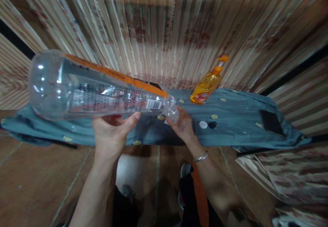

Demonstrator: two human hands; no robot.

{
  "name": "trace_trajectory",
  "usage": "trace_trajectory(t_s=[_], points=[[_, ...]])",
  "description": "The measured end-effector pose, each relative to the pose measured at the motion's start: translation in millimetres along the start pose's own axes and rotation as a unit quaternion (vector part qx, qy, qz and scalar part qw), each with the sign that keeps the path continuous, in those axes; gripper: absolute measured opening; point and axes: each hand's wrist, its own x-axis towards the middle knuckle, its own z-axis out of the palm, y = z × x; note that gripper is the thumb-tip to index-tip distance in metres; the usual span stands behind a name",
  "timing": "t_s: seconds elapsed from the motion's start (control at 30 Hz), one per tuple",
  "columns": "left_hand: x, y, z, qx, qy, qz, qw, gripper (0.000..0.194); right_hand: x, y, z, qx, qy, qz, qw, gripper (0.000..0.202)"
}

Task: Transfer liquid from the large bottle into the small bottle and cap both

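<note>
A large clear plastic bottle (107, 97) with an orange-edged label and a barcode lies sideways in the air, its base to the left. My left hand (115, 128) grips it from below, thumb along its lower side. At the bottle's neck, my right hand (181, 122) has its fingers closed on a small clear plastic piece (172, 113); whether that piece is joined to the neck I cannot tell. A silver bangle circles the right wrist. Behind the right hand stands a pump bottle (205, 87) of orange liquid with an orange pump head.
A blue-green cloth with yellow patterns (230, 112) covers a narrow table. On it, right of my right hand, lie a white disc (203, 124) and a small black piece (212, 124). A dark flat phone-like object (271, 122) lies farther right. Striped curtains hang behind.
</note>
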Motion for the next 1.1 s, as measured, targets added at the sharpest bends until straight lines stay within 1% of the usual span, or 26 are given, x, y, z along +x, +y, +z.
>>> trace_trajectory(t_s=[0.3,0.73,1.1], points=[[2.4,-1.0,0.5,-0.024,0.000,0.011,1.000,0.043,0.6,-0.8,-1.3,0.001,-0.003,0.007,1.000,0.057],[3.4,-0.4,0.3,-0.004,-0.014,0.029,0.999,0.038,0.9,-1.4,-1.6,0.001,-0.007,0.009,1.000,0.054],[3.2,-0.6,-1.1,0.008,-0.023,0.031,0.999,0.034,0.2,-0.3,-0.2,-0.001,0.010,-0.004,1.000,0.056]])
